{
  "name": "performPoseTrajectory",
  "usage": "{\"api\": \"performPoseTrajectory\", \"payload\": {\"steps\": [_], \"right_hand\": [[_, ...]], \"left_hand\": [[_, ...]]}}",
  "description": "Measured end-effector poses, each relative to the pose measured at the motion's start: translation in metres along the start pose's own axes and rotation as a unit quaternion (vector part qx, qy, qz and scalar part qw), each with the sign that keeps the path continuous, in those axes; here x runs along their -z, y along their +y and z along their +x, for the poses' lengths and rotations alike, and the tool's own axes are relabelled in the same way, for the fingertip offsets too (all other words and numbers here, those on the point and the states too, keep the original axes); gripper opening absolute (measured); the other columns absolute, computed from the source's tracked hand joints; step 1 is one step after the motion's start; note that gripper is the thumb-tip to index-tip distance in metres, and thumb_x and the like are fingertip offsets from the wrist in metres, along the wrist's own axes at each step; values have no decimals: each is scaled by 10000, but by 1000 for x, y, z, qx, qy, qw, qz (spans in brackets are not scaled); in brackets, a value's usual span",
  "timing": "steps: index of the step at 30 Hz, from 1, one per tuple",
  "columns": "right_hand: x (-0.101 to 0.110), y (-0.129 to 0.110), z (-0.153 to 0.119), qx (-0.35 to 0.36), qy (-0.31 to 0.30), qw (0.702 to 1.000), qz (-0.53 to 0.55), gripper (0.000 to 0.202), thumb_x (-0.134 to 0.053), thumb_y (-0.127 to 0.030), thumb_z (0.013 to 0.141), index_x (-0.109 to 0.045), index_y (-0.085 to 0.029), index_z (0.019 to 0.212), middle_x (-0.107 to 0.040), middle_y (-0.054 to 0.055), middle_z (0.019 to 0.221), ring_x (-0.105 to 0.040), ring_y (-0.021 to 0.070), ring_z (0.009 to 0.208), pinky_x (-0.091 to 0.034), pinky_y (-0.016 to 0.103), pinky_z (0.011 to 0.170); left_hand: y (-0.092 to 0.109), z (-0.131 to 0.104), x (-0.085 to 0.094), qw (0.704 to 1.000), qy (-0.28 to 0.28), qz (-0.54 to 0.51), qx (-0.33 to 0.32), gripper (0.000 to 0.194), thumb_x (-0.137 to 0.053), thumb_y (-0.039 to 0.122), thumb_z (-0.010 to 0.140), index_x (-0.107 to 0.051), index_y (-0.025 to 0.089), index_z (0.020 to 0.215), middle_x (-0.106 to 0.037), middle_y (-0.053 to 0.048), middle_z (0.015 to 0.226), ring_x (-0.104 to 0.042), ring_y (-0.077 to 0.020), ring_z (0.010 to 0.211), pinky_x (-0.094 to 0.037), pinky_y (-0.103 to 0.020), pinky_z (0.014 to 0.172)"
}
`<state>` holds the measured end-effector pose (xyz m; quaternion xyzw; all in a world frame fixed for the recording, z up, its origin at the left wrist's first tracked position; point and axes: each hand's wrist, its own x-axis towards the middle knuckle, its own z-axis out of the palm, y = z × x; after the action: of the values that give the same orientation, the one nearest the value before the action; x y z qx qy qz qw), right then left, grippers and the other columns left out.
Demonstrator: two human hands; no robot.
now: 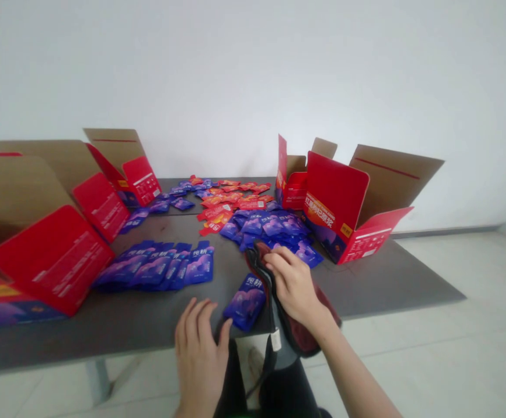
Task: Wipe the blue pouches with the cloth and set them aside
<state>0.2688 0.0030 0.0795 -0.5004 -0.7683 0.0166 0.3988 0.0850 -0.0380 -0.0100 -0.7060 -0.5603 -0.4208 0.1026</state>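
Observation:
My right hand grips a dark red and black padded item with a white tag, which hangs over the table's front edge. Its fingers press around the upper part. Beside that item lies a small stack of blue pouches. Just left of this stack, my left hand is over the front edge with its fingers apart, holding nothing; the thumb is near the stack's lower corner. A fanned row of blue pouches lies further left.
Open red cartons stand on the left of the grey table; more red cartons stand at the right. Between them are a blue pouch pile and scattered red pouches. A wall rises behind.

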Motion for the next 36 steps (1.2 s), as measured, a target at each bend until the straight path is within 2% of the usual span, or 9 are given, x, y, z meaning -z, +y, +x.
{"api": "performPoseTrajectory", "payload": {"steps": [4,7,12,16,19,23,29,32,36], "right_hand": [[-19,4,-10,-11,-41,999,15,243,-327,-224,906,-570,-209,894,-559,32,899,-516,126,770,-388,233,702],[-16,8,-19,-26,37,998,35,231,-337,-213,899,-568,-200,903,-565,43,909,-526,134,801,-400,243,715],[8,15,-31,-34,152,987,33,213,-367,-193,883,-577,-209,911,-572,51,928,-546,143,843,-426,267,741],[17,17,-35,-40,152,987,16,216,-372,-200,880,-585,-215,910,-584,53,923,-556,148,837,-435,281,730],[13,17,-36,-51,140,988,23,219,-369,-207,884,-586,-210,912,-589,52,917,-551,147,836,-433,278,731],[-4,12,-32,-50,60,996,39,242,-348,-234,898,-587,-208,918,-583,55,940,-539,144,844,-419,270,754],[-33,3,-19,-24,-158,987,-12,234,-334,-256,919,-567,-231,914,-577,3,884,-534,116,784,-375,220,695],[-37,-1,-17,-19,-175,984,-27,232,-327,-252,923,-557,-227,917,-570,2,889,-526,114,800,-360,218,702],[-35,-9,-18,-6,-194,978,-71,235,-325,-243,920,-559,-227,931,-563,15,918,-511,124,811,-355,235,706]], "left_hand": [[-3,15,3,978,-129,42,-161,426,-451,134,820,-435,205,1239,-426,-134,1301,-337,-291,1245,-369,-475,958],[-1,30,1,937,-216,37,-271,479,-390,38,792,-467,234,1223,-518,-64,1250,-420,-235,1200,-375,-434,970],[8,46,-1,916,-225,-22,-332,352,-357,29,794,-597,148,1022,-679,-74,941,-636,-182,845,-485,-330,806],[11,46,0,981,-98,-133,-104,165,-462,209,838,-612,183,901,-690,-27,742,-643,-146,629,-500,-237,644],[9,37,-2,972,-81,-185,118,145,-497,312,824,-573,197,869,-677,8,660,-647,-149,597,-484,-203,542],[5,13,-4,976,-79,-104,177,138,-476,338,822,-507,204,823,-666,-14,688,-646,-184,639,-486,-259,564],[1,2,2,999,-12,47,16,303,-505,346,808,-501,125,1015,-599,-162,953,-559,-298,940,-420,-493,830],[-5,12,5,990,-81,59,-101,236,-487,229,824,-548,165,1042,-563,-145,1130,-471,-306,1111,-362,-511,917],[-11,19,6,971,-130,4,-198,267,-386,100,849,-608,186,969,-664,-54,977,-567,-210,1000,-328,-467,981]]}}
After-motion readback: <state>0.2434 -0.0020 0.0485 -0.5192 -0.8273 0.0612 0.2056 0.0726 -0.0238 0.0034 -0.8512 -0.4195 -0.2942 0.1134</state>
